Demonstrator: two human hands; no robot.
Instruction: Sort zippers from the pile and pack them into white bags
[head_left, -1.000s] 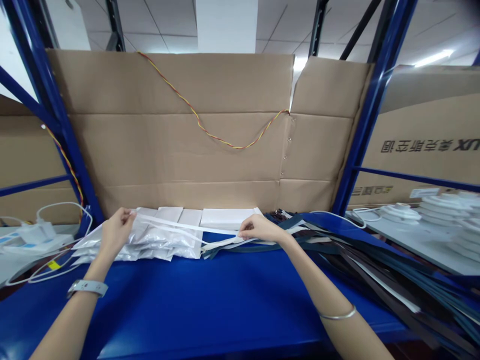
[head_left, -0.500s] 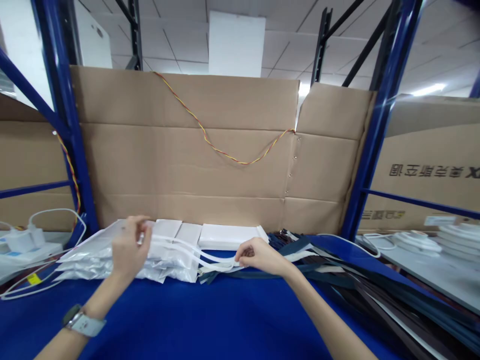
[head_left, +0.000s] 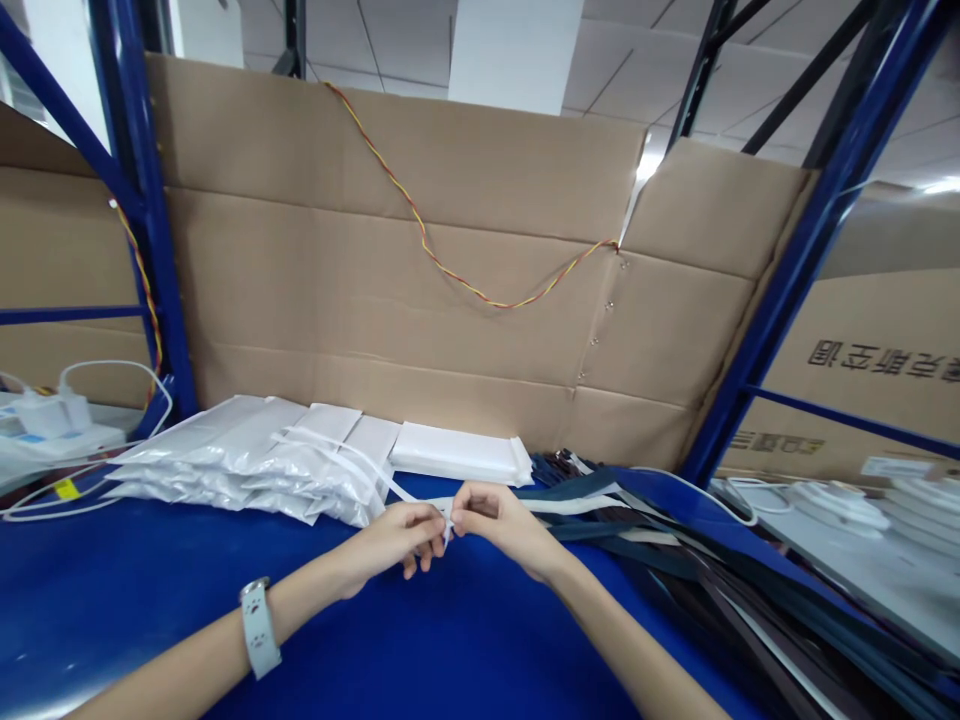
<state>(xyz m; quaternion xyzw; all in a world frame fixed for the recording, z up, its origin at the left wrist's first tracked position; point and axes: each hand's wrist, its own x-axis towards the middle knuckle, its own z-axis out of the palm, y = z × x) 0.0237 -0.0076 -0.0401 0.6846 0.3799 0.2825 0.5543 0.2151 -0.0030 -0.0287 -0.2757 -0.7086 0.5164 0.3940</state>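
Observation:
My left hand [head_left: 409, 535] and my right hand [head_left: 499, 525] meet over the front of the blue table, fingertips almost touching. Both pinch a narrow white strip [head_left: 448, 532], whose short end pokes down between them. A length of white strip [head_left: 375, 468] runs back from the hands across the plastic-wrapped white packets [head_left: 247, 450]. Behind my right hand, pale and dark teal flat strips [head_left: 577, 503] stretch away to the right. A watch with a light band [head_left: 260, 625] is on my left wrist.
A white packet [head_left: 457, 452] lies against the cardboard panel [head_left: 450, 330]. Dark long strips [head_left: 720, 580] cover the table's right side. Chargers on a power strip [head_left: 56, 425] stand at left, with white cables. Blue rack posts [head_left: 817, 250] flank the table.
My left hand came down and right from above the packets to meet my right hand. The white strip end is now between both hands. The view has tilted down slightly.

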